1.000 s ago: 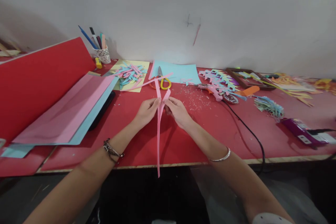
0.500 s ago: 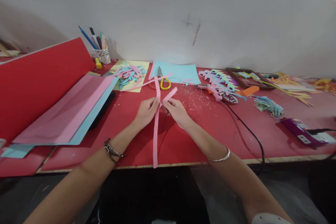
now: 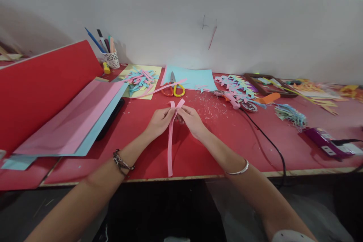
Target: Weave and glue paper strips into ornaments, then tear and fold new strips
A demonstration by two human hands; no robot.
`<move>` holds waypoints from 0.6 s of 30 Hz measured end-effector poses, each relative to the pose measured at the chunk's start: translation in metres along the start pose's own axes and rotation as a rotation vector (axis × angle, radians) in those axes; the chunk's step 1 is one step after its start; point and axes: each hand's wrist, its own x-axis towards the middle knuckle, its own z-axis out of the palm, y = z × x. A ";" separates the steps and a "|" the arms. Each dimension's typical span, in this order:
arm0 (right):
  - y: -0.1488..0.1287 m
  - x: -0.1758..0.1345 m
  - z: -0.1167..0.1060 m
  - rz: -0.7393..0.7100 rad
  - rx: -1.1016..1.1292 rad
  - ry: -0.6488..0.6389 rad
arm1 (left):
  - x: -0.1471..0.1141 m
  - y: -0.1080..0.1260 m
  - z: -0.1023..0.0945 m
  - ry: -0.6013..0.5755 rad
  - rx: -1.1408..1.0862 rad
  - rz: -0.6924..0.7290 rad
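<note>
Pinched between the thumb and fingers of the left hand (image 3: pixel 161 121) and the right hand (image 3: pixel 191 120), close together and both clamped on it: a pink paper strip (image 3: pixel 170 149), held up over the counter (image 3: pixel 204 159). Narrow and flat, with a long tail hanging below the hands toward the front edge, and two short ends poking up above the thumbs, spread like a V. Cannot tell the fold or crossing under the thumbs.

Beneath the hands, plain red, with a pale worn front edge; beyond the right hand, littered with fine bits (image 3: pixel 211 111). Straight beyond the hands, scissors (image 3: pixel 172 78) with red and yellow handles, crossed by a second pink strip (image 3: pixel 162 88), and a light blue sheet (image 3: pixel 195 77). Beyond the left hand, a heap of pink and blue scraps (image 3: pixel 141 79) on a pale yellow sheet (image 3: pixel 146 95); nearer, large pink sheets (image 3: pixel 70 121) beside a raised red board (image 3: pixel 51 75). Right of the hands, a pink glue gun (image 3: pixel 232 100). Behind everything, a whitish wall (image 3: pixel 159 15).
</note>
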 end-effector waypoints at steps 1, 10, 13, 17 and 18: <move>0.000 0.000 0.000 -0.001 -0.006 -0.005 | 0.000 0.000 0.000 0.026 0.002 -0.007; 0.002 0.002 -0.003 -0.044 0.016 0.075 | 0.000 0.003 0.001 -0.048 -0.020 -0.035; 0.001 0.001 -0.002 -0.027 0.004 0.040 | -0.001 0.003 0.002 -0.032 -0.017 -0.032; 0.001 0.000 -0.002 -0.060 -0.025 -0.028 | 0.000 0.002 0.000 0.020 -0.001 -0.025; 0.001 0.000 -0.001 -0.068 -0.031 -0.033 | 0.000 0.002 0.000 0.039 0.003 -0.025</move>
